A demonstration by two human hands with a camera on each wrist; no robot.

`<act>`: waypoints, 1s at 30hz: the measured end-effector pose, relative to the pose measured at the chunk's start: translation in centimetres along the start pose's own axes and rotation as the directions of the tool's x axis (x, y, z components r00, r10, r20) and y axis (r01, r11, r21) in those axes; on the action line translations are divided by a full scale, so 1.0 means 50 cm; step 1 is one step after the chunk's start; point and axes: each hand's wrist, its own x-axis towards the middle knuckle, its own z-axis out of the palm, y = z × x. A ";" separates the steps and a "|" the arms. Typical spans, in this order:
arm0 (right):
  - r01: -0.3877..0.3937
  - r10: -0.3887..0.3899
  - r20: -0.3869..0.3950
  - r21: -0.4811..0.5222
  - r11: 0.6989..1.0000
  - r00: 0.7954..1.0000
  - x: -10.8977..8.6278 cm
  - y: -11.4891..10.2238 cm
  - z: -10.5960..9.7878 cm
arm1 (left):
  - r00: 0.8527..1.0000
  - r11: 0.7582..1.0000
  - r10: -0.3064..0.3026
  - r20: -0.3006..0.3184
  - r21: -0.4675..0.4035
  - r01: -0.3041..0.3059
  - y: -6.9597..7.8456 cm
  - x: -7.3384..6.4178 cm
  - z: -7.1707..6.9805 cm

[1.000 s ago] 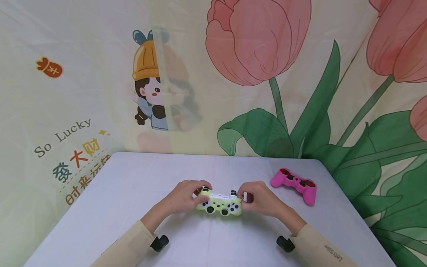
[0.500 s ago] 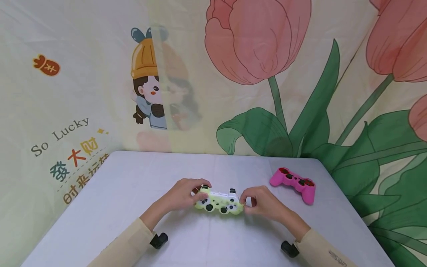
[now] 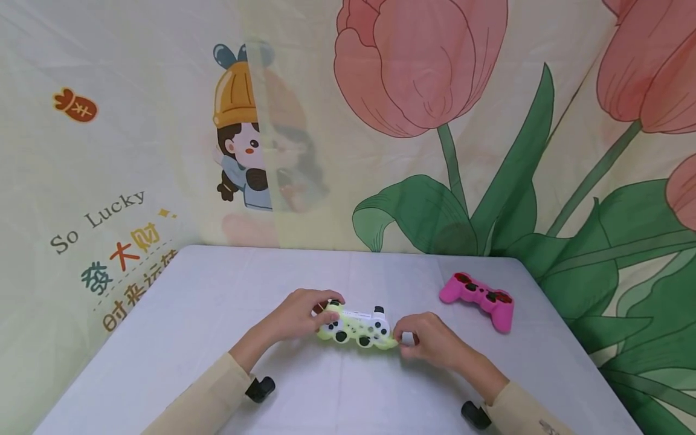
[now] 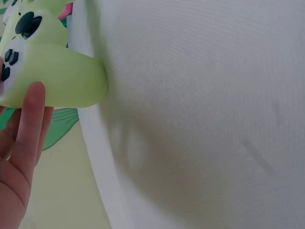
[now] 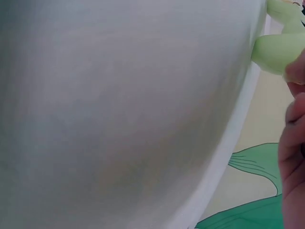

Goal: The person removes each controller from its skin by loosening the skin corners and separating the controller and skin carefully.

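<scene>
A white game controller (image 3: 379, 327) sits partly inside a light green soft cover (image 3: 353, 331) at the middle of the table. My left hand (image 3: 298, 315) grips its left end, thumb on the front and fingers over the top edge. At the right end, my right hand (image 3: 435, 341) pinches the cover's edge, which is stretched away so white shell shows. In the left wrist view, one green grip (image 4: 71, 78) stands against the cloth, beside my left fingers (image 4: 33, 112). The right wrist view has the other green grip (image 5: 276, 53) by my right fingertips; much of that hand is cut off.
A pink game controller (image 3: 478, 296) with red and black parts lies on the table's right rear. White cloth covers the table (image 3: 244, 272). Behind it hangs a curtain (image 3: 326, 229) printed with tulips and a cartoon figure.
My right hand has moved right and slightly down, pulling the cover's right edge off the white shell. The left hand keeps its grip, and the controller has barely moved.
</scene>
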 end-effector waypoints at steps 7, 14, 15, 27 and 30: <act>-0.079 0.078 0.033 0.059 0.995 0.996 0.002 0.011 -0.009 | 1.000 1.000 -0.004 0.002 0.022 0.004 0.000 0.000 -0.002; -0.171 0.177 -0.025 0.155 0.973 0.984 -0.004 -0.001 -0.008 | 0.999 0.999 -0.006 -0.034 0.049 0.008 0.007 -0.004 0.007; -0.187 0.197 -0.039 0.174 0.967 0.980 -0.004 -0.002 -0.006 | 0.999 0.999 0.000 -0.041 0.054 0.002 0.009 -0.003 0.008; -0.275 0.315 -0.095 0.299 0.914 0.944 0.015 -0.043 0.003 | 0.997 0.998 0.017 -0.071 0.055 -0.013 0.013 -0.014 0.015; -0.251 0.296 -0.108 0.310 0.917 0.949 0.019 -0.055 0.012 | 0.998 0.999 0.014 -0.069 0.042 -0.011 0.015 -0.016 0.016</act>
